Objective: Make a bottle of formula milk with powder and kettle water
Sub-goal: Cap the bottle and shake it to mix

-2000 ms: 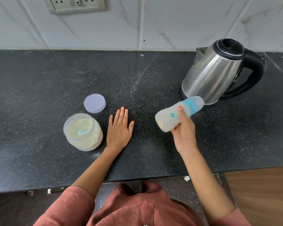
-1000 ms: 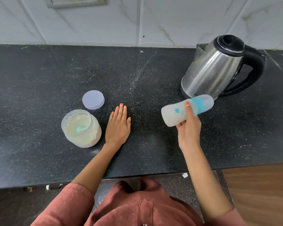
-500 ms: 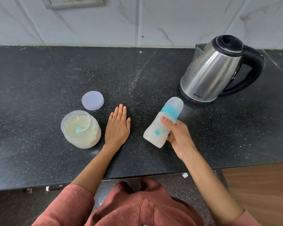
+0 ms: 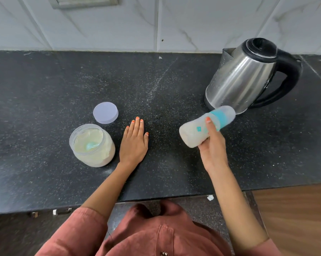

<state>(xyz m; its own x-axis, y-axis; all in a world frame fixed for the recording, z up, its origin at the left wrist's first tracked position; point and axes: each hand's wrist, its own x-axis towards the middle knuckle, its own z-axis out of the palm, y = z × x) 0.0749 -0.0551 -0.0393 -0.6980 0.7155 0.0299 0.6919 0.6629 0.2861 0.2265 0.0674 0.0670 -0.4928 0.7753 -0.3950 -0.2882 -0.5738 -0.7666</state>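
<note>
From the head camera, the person's right hand (image 4: pixel 212 145) is raised above the black speckled stone bench (image 4: pixel 45 85), forearm reaching up from the lower right. Its fingers (image 4: pixel 210 124) are wrapped around the translucent baby bottle with a teal collar and clear cap (image 4: pixel 206 127), the thumb with orange nail polish lying across the bottle's upper side near the collar. The bottle is tipped close to horizontal, its capped end pointing up and right toward the kettle, its base pointing left; cloudy pale milk fills the body. It is off the bench, held in the air.

The left hand (image 4: pixel 134 143) lies flat, palm down on the bench, fingers stretched out and together, holding nothing, the forearm running back toward a rust-coloured sleeve (image 4: pixel 78 231).

Just left of that hand stands the open clear plastic jar of cream-coloured formula powder (image 4: pixel 92 145), with a teal scoop (image 4: pixel 90 145) half buried in the powder. The jar's round pale lilac lid (image 4: pixel 105 112) lies flat on the bench just behind it, apart from the left hand.

The stainless steel electric kettle with a black lid and black handle (image 4: pixel 248 76) stands at the right rear of the bench, just beyond the bottle's capped end, which overlaps its base in this view. White marbled wall tiles (image 4: pixel 193 21) back the bench, with a switch plate (image 4: pixel 84 1) at the top edge.
</note>
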